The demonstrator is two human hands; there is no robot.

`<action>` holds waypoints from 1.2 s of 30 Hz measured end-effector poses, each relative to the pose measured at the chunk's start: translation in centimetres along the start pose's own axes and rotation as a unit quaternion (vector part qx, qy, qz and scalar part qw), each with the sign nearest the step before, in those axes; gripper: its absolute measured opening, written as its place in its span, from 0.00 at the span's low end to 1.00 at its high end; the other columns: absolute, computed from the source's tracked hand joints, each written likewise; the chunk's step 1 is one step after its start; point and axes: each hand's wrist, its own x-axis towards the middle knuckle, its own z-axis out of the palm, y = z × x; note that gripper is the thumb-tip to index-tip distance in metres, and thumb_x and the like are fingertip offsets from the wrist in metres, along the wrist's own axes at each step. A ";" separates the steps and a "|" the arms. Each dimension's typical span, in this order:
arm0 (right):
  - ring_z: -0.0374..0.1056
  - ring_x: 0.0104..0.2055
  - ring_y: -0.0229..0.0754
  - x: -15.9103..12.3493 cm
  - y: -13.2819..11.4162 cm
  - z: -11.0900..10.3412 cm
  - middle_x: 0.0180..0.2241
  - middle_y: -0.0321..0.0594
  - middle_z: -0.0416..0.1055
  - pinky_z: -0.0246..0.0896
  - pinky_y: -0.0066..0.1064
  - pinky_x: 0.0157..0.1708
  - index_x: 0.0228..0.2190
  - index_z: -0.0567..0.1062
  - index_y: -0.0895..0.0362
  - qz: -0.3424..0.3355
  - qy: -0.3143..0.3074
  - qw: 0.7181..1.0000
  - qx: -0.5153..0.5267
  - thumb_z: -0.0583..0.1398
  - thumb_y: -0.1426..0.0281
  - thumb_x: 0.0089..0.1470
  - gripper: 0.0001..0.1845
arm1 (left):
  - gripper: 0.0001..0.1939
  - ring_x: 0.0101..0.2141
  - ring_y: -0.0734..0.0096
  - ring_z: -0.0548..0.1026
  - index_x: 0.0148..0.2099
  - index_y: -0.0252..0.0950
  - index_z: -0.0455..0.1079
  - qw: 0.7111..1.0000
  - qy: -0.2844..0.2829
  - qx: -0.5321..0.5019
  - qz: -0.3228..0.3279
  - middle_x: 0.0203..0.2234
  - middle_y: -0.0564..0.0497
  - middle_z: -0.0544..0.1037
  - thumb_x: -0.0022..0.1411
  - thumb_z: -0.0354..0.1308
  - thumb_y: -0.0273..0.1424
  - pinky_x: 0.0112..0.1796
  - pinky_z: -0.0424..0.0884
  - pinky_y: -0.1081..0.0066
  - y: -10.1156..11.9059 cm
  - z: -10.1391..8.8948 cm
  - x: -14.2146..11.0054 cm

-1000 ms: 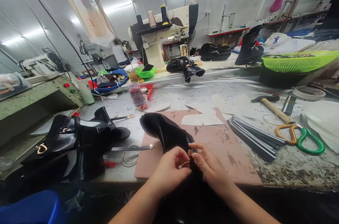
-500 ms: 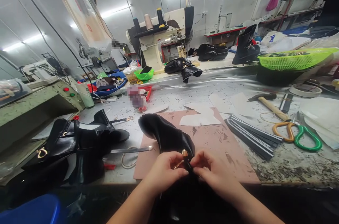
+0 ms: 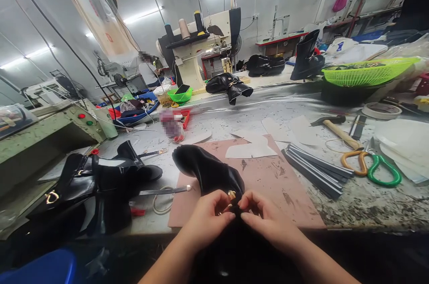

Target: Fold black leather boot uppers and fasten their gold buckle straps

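Observation:
A black leather boot (image 3: 209,167) lies in front of me, its foot on the pinkish-brown board (image 3: 288,201) and its shaft toward my lap. At its ankle my left hand (image 3: 211,212) is closed in a pinch on a black strap with a gold buckle (image 3: 232,195). My right hand (image 3: 263,214) pinches the same strap from the other side, close to the buckle. The fingers partly cover the strap, so its end is hidden. Left of the board lies another strap (image 3: 164,190) with a metal tip.
Several black boots (image 3: 110,185) are heaped at the left. On the right lie dark strips with white lines (image 3: 315,170), scissors (image 3: 384,172), a hammer (image 3: 342,132) and a tape roll (image 3: 382,110). Behind stand a sewing machine (image 3: 191,58) and a green basket (image 3: 368,79).
The gold-tipped end between my fingers stands less upright, and the buckle shows more. Both hands stay at the boot's ankle. The whole view has shifted slightly.

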 end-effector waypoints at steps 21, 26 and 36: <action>0.67 0.39 0.44 -0.6 -0.2 -0.5 0.33 0.38 0.72 0.61 0.37 0.42 0.32 0.71 0.56 0.012 -0.020 0.999 -0.025 0.58 0.71 0.40 0.12 | 0.11 0.25 0.72 0.70 0.32 0.32 0.70 0.992 -0.058 -0.093 -0.055 0.23 0.52 0.72 0.47 0.59 0.35 0.28 0.66 0.71 -0.6 -0.6 0.6; 0.68 0.39 0.44 -1.1 0.4 -0.5 0.34 0.39 0.73 0.64 0.35 0.38 0.33 0.71 0.55 -0.017 -0.034 0.994 -0.100 0.56 0.73 0.44 0.11 | 0.11 0.19 0.75 0.67 0.25 0.33 0.65 0.994 -0.039 -0.035 -0.098 0.18 0.55 0.67 0.49 0.56 0.37 0.21 0.66 0.74 -0.1 0.5 1.4; 0.63 0.33 0.40 -1.5 1.5 -1.5 0.32 0.38 0.63 0.61 0.34 0.35 0.30 0.70 0.54 -0.073 -0.005 0.973 -0.221 0.54 0.72 0.50 0.05 | 0.13 0.19 0.78 0.64 0.23 0.33 0.64 0.990 0.001 -0.122 -0.072 0.16 0.56 0.64 0.46 0.58 0.39 0.20 0.63 0.77 0.0 0.7 1.2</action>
